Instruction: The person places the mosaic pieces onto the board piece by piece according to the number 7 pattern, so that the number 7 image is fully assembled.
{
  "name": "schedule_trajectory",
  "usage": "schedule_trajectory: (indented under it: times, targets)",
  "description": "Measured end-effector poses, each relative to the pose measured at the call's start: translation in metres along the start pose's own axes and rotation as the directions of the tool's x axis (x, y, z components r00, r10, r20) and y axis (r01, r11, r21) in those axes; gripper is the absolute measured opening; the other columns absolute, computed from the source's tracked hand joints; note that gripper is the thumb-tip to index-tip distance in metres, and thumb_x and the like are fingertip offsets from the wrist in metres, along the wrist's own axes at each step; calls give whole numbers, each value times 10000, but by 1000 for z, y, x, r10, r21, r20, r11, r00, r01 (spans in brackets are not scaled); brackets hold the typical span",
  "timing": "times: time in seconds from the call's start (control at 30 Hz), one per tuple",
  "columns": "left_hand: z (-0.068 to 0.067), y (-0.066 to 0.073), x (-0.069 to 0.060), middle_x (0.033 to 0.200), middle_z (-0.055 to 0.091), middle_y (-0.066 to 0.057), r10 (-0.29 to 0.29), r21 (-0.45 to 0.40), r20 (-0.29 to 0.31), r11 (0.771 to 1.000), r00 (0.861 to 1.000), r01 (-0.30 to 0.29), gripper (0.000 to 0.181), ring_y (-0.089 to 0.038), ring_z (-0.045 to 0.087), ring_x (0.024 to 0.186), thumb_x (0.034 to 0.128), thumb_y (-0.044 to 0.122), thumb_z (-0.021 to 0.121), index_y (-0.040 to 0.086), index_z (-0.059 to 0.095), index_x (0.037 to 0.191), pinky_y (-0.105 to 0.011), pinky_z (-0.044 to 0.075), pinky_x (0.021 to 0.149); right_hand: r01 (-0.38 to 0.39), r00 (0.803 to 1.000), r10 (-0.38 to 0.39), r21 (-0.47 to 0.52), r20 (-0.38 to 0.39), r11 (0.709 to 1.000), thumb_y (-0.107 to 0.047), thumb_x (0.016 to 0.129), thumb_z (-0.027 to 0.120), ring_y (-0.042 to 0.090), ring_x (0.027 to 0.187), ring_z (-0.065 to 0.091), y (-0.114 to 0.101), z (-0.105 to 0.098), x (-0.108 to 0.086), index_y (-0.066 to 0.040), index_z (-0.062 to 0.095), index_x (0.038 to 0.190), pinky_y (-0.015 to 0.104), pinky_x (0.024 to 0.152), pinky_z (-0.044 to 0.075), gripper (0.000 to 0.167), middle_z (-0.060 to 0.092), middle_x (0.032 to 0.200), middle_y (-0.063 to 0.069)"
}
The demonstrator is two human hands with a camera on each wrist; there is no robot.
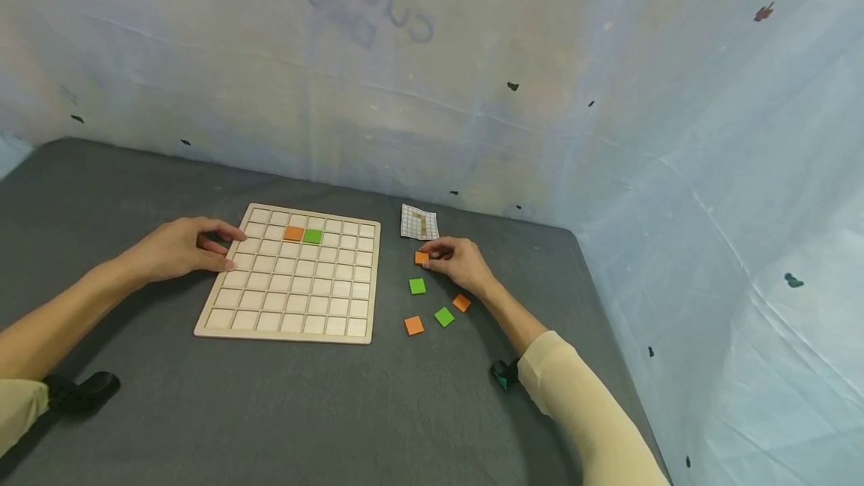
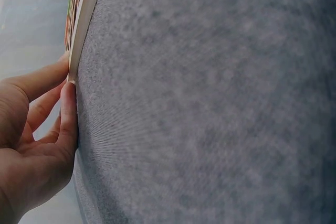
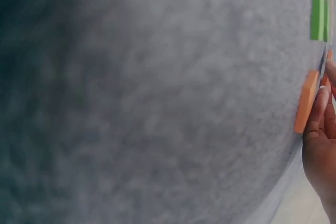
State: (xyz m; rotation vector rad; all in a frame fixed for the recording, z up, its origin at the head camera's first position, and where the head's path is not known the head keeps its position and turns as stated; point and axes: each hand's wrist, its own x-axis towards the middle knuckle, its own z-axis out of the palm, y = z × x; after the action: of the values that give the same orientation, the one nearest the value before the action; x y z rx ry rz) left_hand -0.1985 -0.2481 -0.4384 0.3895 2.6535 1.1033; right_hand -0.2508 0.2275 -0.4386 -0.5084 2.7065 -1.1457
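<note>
My left hand point(image 1: 174, 247) holds the left edge of a square wooden grid board point(image 1: 283, 298) between thumb and fingers; in the left wrist view the fingertips point(image 2: 69, 88) meet the board's rim point(image 2: 84, 22). On the board, an orange tile point(image 1: 293, 233) and a green tile point(image 1: 313, 236) sit side by side in the second row from the far edge. Right of the board, my right hand point(image 1: 462, 265) pinches another orange tile point(image 1: 421, 258) by its side, at or just above the table. Its fingers are partly cut off in the right wrist view.
Several loose tiles lie right of the board: green ones point(image 1: 417, 286) point(image 1: 444, 316) and orange ones point(image 1: 414, 325) point(image 1: 462, 302). A creased printed grid card point(image 1: 419, 223) lies beyond my right hand. Pale sheeting point(image 1: 472, 133) walls off the back and right of the dark table point(image 1: 270, 411).
</note>
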Motion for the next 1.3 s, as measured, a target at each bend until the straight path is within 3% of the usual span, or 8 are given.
schedule_trajectory:
  times: [0.5, 1.3]
  targets:
    - [0, 2, -1, 1302, 549, -220, -4, -7, 1, 1000, 1000, 4, 600, -369, 598, 1108, 875, 326, 784, 49, 578, 1365, -344, 518, 748, 57, 998, -57, 61, -13, 996, -149, 899, 757, 155, 921, 673, -23, 4, 7, -142, 738, 1132, 315, 739, 535, 234, 710, 1049, 16]
    - [-1, 0, 1, 1298, 556, -198, -4, -16, 6, 1000, 1000, 4, 604, -333, 602, 1102, 864, 339, 790, 67, 587, 1363, -325, 514, 749, 178, 984, -180, 103, 9, 979, -132, 908, 746, 162, 943, 680, -66, 48, 46, -85, 724, 1159, 258, 779, 540, 256, 715, 1055, 66]
